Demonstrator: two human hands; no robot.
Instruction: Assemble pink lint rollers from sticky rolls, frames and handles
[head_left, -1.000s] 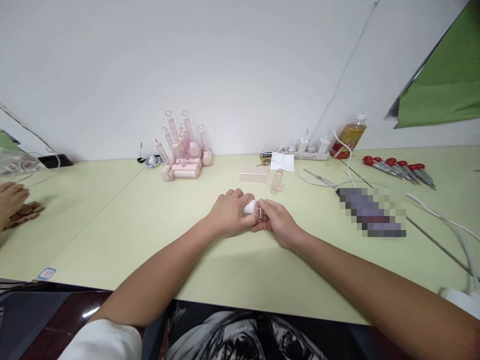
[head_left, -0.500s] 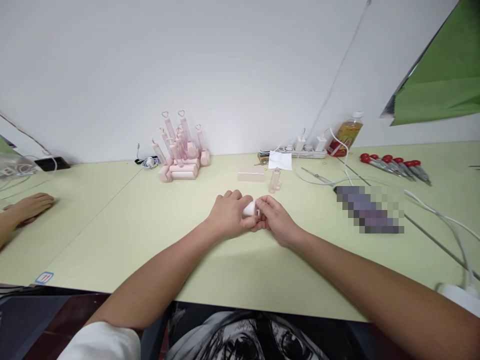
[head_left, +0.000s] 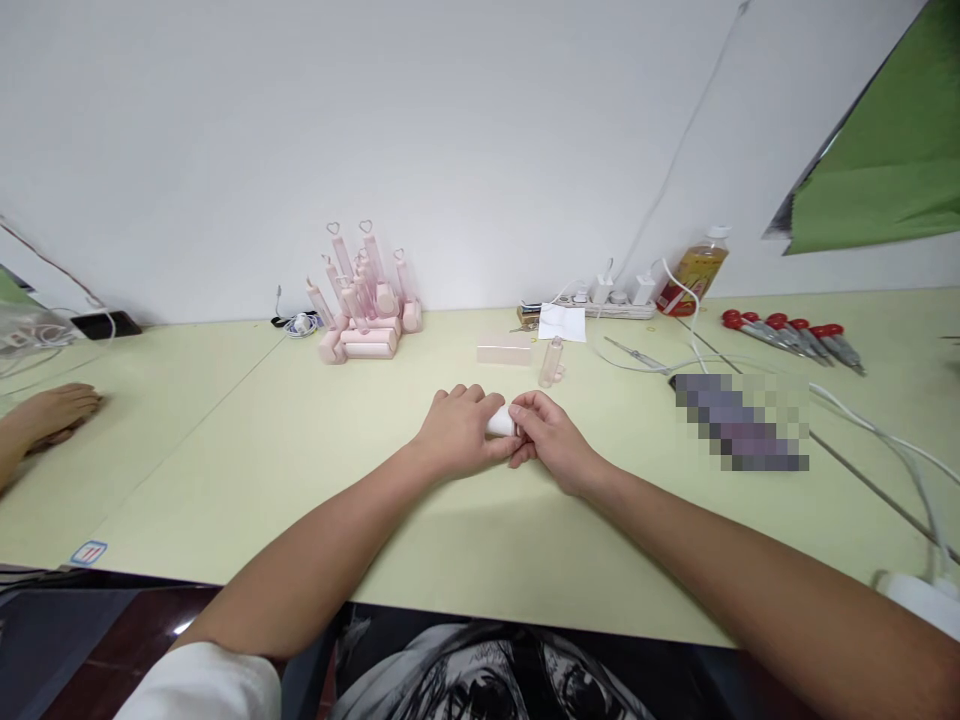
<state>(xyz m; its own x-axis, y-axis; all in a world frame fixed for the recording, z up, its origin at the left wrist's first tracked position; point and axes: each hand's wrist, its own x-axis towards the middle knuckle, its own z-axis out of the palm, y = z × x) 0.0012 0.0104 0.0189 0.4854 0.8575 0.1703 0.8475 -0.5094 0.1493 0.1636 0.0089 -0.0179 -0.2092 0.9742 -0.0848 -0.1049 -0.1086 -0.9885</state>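
My left hand (head_left: 456,432) rests on the pale green table (head_left: 300,440), its fingers curled round a small white cylindrical piece (head_left: 499,423). My right hand (head_left: 553,440) meets it from the right, fingertips pinched on the end of the same white piece. Both hands touch each other at the table's middle. Just behind them stands a small clear pink tube (head_left: 551,362) and a pale pink box (head_left: 505,351) lies flat.
A cluster of pink tubes and blocks (head_left: 364,300) stands at the back. Further right are a power strip (head_left: 600,303), a yellow bottle (head_left: 694,270), red-handled screwdrivers (head_left: 795,336), white cables (head_left: 885,440). Another person's hand (head_left: 49,415) lies at the far left.
My right fingers have closed further over the end of the white piece, hiding more of it. The other person's hand at the left drew its fingers off the brown object and lies flat.
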